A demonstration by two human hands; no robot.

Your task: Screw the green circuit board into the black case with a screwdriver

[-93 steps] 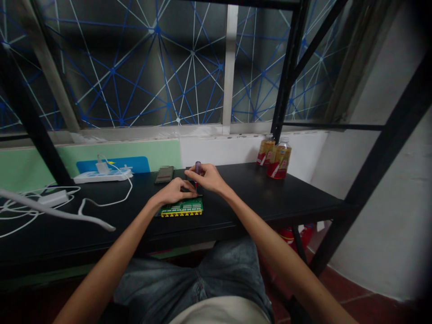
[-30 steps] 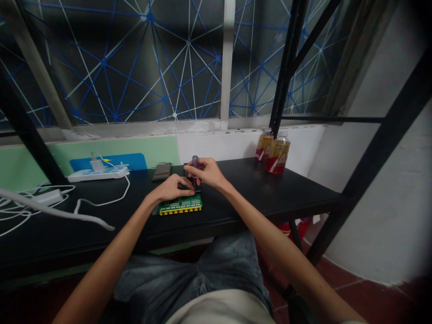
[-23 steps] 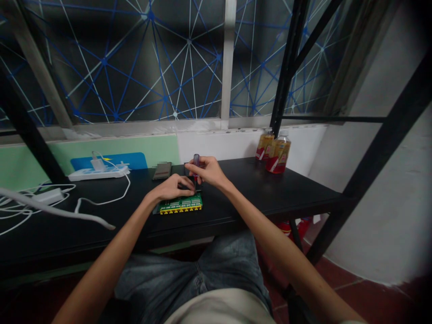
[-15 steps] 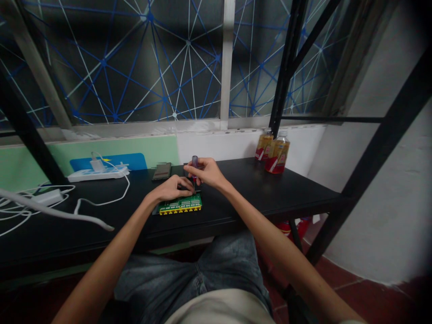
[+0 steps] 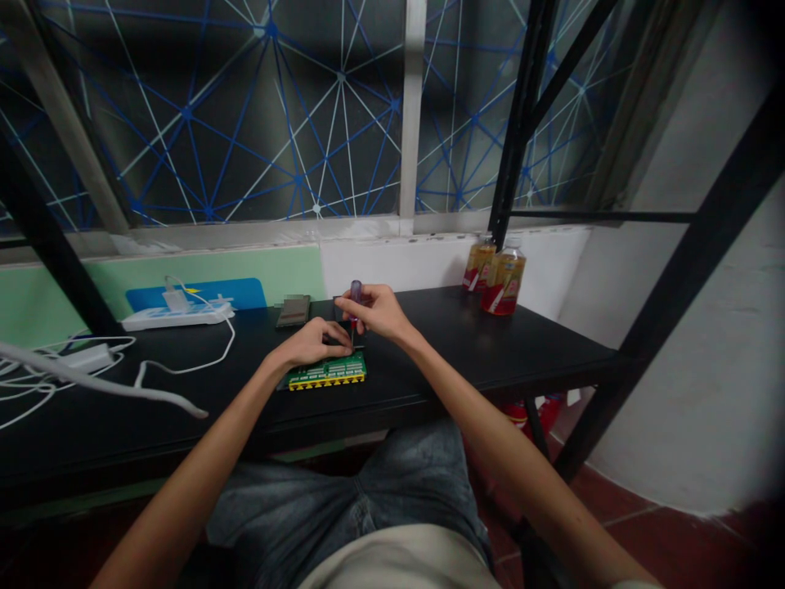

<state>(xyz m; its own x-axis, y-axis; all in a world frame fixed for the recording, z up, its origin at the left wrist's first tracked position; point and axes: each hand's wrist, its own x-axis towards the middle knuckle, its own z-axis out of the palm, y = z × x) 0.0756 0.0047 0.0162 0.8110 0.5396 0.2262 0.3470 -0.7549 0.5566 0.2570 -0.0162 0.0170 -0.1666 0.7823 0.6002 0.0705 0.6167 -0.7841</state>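
Note:
A green circuit board with a row of yellow ports along its near edge lies on the black desk. My left hand is closed at the board's far side, its thumb and fingers meeting around the far right corner. My right hand grips a screwdriver by its purplish translucent handle. The shaft points down, nearly upright, and its tip reaches the board's far right corner beside my left fingertips. Whatever sits under the tip is too small to make out.
Behind my left hand lies a dark phone-like slab. A white power strip and looped white cables occupy the left. Two bottles of amber and red liquid stand at the back right, near a black metal post.
The screwdriver's handle has shifted slightly right and turned a little in my right hand's fingers. My left hand and the board look nearly the same.

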